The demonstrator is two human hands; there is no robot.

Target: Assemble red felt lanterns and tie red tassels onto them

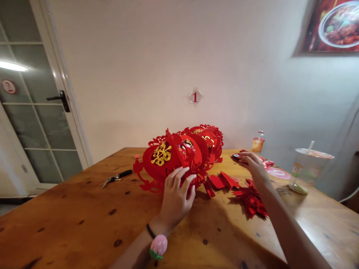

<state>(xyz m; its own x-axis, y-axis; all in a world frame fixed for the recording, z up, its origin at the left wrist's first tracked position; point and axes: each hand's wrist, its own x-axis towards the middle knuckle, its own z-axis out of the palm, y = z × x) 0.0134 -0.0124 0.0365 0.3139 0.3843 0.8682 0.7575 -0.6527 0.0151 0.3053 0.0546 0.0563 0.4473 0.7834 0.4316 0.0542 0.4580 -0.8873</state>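
Note:
A cluster of red paper lanterns [174, 160] with gold glitter characters and cut-out trim lies on its side on the wooden table. My left hand [178, 192] rests against the near edge of the lantern, fingers curved and apart, not wrapped round it. Farther right, my right hand [254, 164] has its fingers closed on a small dark, shiny object [235, 156]; its kind is too small to make out. Between the hands lie loose red paper pieces [220, 181] and a heap of red strips [249, 198].
Dark-handled pliers or scissors [116, 178] lie left of the lanterns. At the right stand a lidded plastic cup with a straw [310, 168] and an orange-labelled bottle [258, 142]. A red shiny packet [266, 163] sits beyond my right wrist. The wall [140, 74] borders the table's far side.

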